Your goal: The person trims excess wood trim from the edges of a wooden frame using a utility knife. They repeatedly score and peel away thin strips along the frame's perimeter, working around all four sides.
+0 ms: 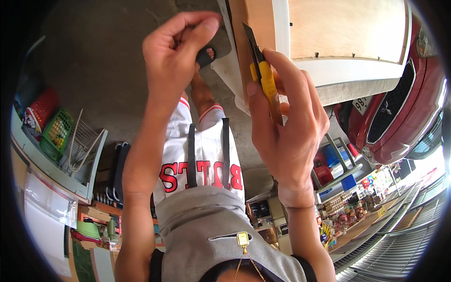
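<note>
Cutter [268, 82] in the right hand [296, 122], up by the tan strip [260, 16] along the panel's near-left side. Panel [347, 35] pale-faced, white-edged. Dark blade [252, 40] out, pointing away from the wearer and slightly left. Whether the tip touches the strip: cannot tell.

Right hand closed round the yellow body: thumb on the left flank, forefinger along the right, rear end running back toward the palm. Left hand [176, 54] curled tight, thumb laid against the forefinger, over the floor [117, 56] left of the panel; nothing seen in it, though a small thing inside would be hidden.

Handling, by judgement: cutter light, easily managed one-handed. Body likely hard plastic, stiff, perhaps slick if palms sweat. Blade thin, stiff lengthwise, probably brittle under sideways twist; long reach makes snapping likelier. Best hold: the yellow body, behind the blade mouth, thumb and forefinger opposed, rear end steadied by the palm. Never forward of the yellow. Left fingers best kept off the blade's line.
</note>
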The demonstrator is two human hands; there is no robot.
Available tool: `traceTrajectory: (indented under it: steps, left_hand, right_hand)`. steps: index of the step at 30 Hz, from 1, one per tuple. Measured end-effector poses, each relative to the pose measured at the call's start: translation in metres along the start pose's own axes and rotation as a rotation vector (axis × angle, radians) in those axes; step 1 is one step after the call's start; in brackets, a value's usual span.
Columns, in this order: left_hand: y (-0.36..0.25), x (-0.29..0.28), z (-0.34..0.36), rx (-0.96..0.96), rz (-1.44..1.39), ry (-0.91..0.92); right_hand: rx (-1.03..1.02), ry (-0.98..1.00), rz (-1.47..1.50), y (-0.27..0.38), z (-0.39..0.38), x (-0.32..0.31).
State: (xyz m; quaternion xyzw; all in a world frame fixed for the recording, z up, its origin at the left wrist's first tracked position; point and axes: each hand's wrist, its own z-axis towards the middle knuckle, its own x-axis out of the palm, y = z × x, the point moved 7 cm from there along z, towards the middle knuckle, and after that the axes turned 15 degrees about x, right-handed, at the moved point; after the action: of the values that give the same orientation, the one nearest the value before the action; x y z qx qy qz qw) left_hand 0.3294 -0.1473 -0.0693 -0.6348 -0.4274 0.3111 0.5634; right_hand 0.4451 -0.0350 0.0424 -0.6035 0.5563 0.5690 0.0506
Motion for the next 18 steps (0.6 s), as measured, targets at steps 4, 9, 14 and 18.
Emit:
traceTrajectory:
  steps: [4,9,14,18]
  left_hand:
    - [0.000,-0.008,0.022,0.054,0.101,0.049]
    - [0.010,-0.010,0.033,0.004,-0.208,0.058]
    - [0.008,-0.009,0.040,0.021,-0.217,0.088]
    - [0.006,-0.005,0.043,0.008,-0.239,0.104]
  right_hand:
    - [-0.003,-0.005,-0.008,0.006,0.001,0.006]
    - [-0.041,0.002,-0.074,0.014,0.003,0.007]
    - [-0.088,-0.009,-0.076,0.018,0.006,0.008]
    - [-0.099,-0.009,-0.082,0.020,0.007,0.008]
